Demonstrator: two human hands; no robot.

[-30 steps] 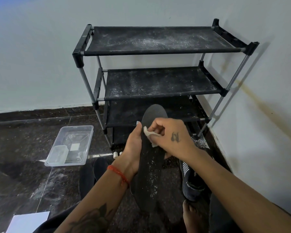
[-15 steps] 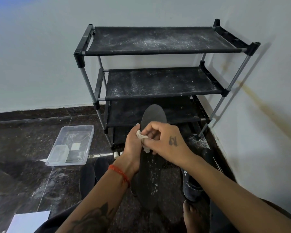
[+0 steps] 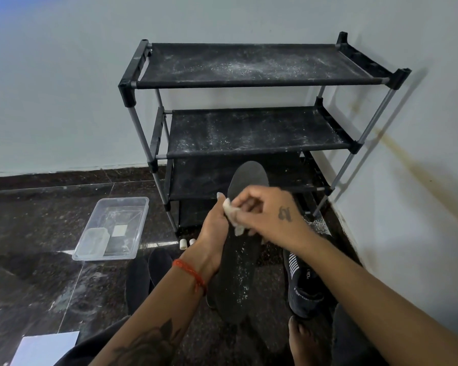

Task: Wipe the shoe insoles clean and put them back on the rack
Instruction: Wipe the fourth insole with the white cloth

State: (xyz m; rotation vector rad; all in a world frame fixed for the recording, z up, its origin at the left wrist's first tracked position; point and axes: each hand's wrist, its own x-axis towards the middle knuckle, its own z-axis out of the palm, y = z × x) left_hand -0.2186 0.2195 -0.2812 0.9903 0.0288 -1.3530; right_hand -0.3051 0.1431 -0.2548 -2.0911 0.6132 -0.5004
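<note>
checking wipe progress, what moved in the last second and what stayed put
The right hand, pinching the small white wipe, slid a little toward the left hand across the long black insole. The left hand kept gripping the insole. The black rack and clear plastic tub stayed put.

The dark, glossy speckled stone floor (image 3: 37,228) carried everything around me. A black, fabric-shelved rack on grey metal poles (image 3: 249,133) stood on it in the corner, its shelves dusted with white powder. Left of the rack lay a clear rectangular plastic tub (image 3: 111,228). Two small white cylinders (image 3: 187,243) sat by the rack's foot. Near my knees lay two flat black insoles (image 3: 146,273), a dark sneaker with white stripes (image 3: 302,283), and a white sheet (image 3: 45,347).
</note>
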